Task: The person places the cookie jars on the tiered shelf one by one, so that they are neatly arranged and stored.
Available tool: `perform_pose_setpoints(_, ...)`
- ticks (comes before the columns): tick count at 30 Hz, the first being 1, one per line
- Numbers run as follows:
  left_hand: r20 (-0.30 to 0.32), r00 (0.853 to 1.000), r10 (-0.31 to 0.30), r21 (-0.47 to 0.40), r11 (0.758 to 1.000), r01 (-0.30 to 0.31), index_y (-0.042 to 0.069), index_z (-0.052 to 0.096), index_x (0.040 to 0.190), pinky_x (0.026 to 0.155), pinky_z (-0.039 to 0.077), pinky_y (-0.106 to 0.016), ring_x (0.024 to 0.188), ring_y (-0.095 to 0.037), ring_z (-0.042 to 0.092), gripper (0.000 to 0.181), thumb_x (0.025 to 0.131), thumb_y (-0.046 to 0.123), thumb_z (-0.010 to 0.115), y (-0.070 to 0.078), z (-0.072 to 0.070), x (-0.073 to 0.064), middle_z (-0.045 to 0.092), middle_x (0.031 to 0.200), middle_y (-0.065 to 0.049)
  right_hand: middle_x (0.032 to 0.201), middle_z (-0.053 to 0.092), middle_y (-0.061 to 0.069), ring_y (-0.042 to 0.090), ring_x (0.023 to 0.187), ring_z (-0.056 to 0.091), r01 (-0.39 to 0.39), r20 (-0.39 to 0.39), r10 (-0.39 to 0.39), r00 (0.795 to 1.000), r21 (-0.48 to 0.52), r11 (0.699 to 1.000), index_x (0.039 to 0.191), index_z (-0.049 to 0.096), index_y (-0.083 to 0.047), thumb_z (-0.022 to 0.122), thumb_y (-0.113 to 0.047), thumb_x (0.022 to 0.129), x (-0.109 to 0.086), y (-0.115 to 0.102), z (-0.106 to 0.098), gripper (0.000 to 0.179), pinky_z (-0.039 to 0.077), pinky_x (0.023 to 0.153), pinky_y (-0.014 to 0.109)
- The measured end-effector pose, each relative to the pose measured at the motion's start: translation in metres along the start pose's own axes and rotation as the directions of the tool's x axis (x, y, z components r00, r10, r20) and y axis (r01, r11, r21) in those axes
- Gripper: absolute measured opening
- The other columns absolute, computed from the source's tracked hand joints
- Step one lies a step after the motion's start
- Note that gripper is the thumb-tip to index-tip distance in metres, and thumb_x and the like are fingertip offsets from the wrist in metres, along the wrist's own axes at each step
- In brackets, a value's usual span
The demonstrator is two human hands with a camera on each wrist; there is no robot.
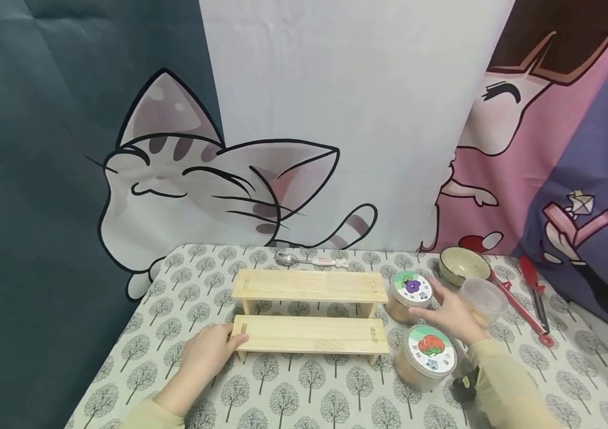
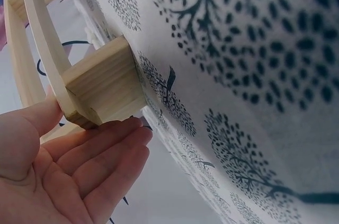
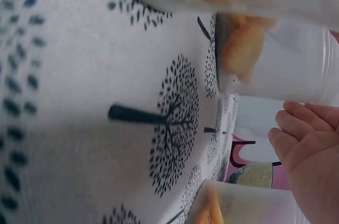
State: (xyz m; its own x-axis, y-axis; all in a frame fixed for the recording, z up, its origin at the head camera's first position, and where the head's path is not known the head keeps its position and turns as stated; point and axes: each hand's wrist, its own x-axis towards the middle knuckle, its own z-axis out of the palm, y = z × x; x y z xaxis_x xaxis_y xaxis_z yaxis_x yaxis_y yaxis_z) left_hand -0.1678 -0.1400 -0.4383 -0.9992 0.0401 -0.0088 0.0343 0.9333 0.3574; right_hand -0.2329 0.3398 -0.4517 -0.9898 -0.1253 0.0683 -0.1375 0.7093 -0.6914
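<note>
My left hand (image 1: 204, 353) holds the left end of the front wooden stand (image 1: 309, 335), thumb on the board and fingers at its end. In the left wrist view, the fingers lie against the end of the wood. A second wooden stand (image 1: 309, 286) is just behind. My right hand (image 1: 451, 313) is at the right side of a jar with an eggplant lid (image 1: 413, 287), thumb in front, fingers behind. This jar stands on the cloth; orange-tan pieces (image 3: 243, 49) show inside. Nearer, below the right hand, is a jar with a tomato lid (image 1: 431, 350).
A spoon (image 1: 304, 261) lies behind the stands. At the right are a speckled bowl (image 1: 464, 266), a clear tub (image 1: 483, 298), red tongs (image 1: 524, 310) and a red-and-black utensil (image 1: 536, 292). A dark object (image 1: 464, 387) is partly hidden by the right sleeve. Tree-patterned cloth (image 1: 282, 399) covers the table.
</note>
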Motion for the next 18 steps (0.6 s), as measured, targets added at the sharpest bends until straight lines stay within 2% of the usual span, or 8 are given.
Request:
perform_pose_setpoints(3, -0.002, 1.0, 0.002, -0.002, 1.0, -0.002, 0.006, 0.068, 0.11, 0.052, 0.045, -0.038, 0.07, -0.026, 0.063, 0.044, 0.086, 0.042, 0.065, 0.0004, 0.0004, 0.0006, 0.07, 0.094, -0.017, 0.151, 0.019, 0.03, 0.051, 0.133, 0.029, 0.007, -0.002, -0.007, 1.0, 0.023, 1.0, 0.152, 0.009, -0.005, 0.079, -0.039, 0.077, 0.0, -0.002, 0.0009, 0.107, 0.028, 0.106, 0.058)
perform_pose_setpoints(6, -0.002, 1.0, 0.006, 0.002, 1.0, -0.006, 0.005, 0.067, 0.11, 0.054, 0.047, -0.04, 0.074, -0.029, 0.064, 0.044, 0.086, 0.042, 0.065, 0.0001, 0.0006, 0.0009, 0.07, 0.096, -0.018, 0.15, 0.022, 0.03, 0.05, 0.132, 0.031, 0.018, -0.007, -0.018, 1.0, 0.041, 0.999, 0.152, 0.012, -0.007, 0.078, -0.037, 0.077, 0.0, -0.0036, 0.0009, 0.104, 0.029, 0.105, 0.057)
perform_pose_setpoints(10, 0.004, 1.0, 0.005, 0.006, 1.0, -0.005, 0.005, 0.067, 0.111, 0.055, 0.047, -0.041, 0.076, -0.031, 0.065, 0.045, 0.086, 0.042, 0.064, -0.0002, 0.0, 0.0005, 0.07, 0.097, -0.018, 0.148, 0.027, 0.031, 0.049, 0.131, 0.035, 0.032, -0.014, -0.031, 0.999, 0.043, 0.999, 0.15, 0.018, -0.003, 0.078, -0.036, 0.079, 0.0007, -0.0039, 0.0006, 0.099, 0.032, 0.104, 0.055)
perform_pose_setpoints(18, 0.011, 1.0, 0.0, 0.007, 1.0, 0.0, 0.007, 0.068, 0.109, 0.052, 0.045, -0.038, 0.068, -0.025, 0.062, 0.043, 0.086, 0.043, 0.064, -0.0011, 0.0, 0.0012, 0.07, 0.092, -0.015, 0.145, 0.031, 0.033, 0.048, 0.129, 0.039, 0.013, -0.022, -0.012, 1.0, 0.028, 1.0, 0.148, 0.021, 0.002, 0.078, -0.038, 0.078, 0.0035, -0.0018, 0.001, 0.099, 0.035, 0.102, 0.053)
